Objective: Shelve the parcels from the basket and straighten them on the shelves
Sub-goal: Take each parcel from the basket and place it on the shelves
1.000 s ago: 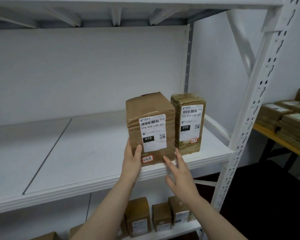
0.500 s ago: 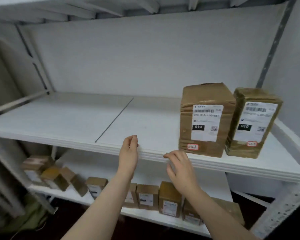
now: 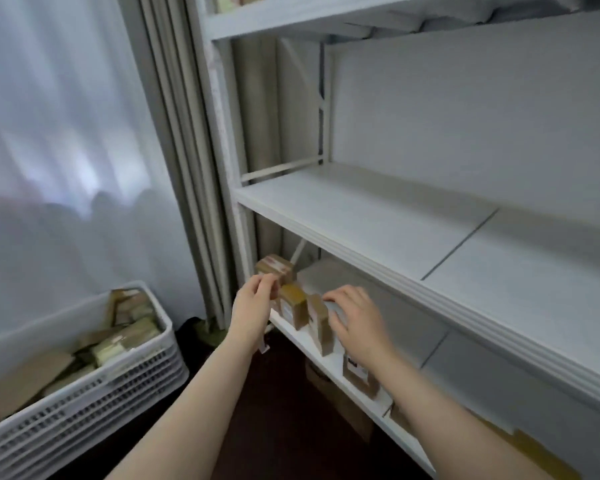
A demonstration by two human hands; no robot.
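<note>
A white slatted basket (image 3: 84,386) at the lower left holds several brown parcels (image 3: 129,327) in a loose heap. On the left end of the low shelf (image 3: 312,344) stand small brown parcels: one tilted at the back (image 3: 276,268), two upright with labels (image 3: 293,306) (image 3: 321,323), and another further right (image 3: 359,375). My left hand (image 3: 252,306) hangs in front of the tilted parcel with loosely curled fingers and holds nothing. My right hand (image 3: 355,322) hovers with relaxed fingers beside the upright parcels, partly hiding the shelf behind it.
The wide white middle shelf (image 3: 395,244) runs above the hands, its front edge close over them. A white upright post (image 3: 222,168) of the rack stands to the left. A pale curtain (image 3: 66,133) hangs behind the basket. The floor (image 3: 274,410) below is dark.
The view has swung left and down, from the two tall parcels on the middle shelf to the low shelf and the basket. Both hands have dropped, empty, to the low shelf.
</note>
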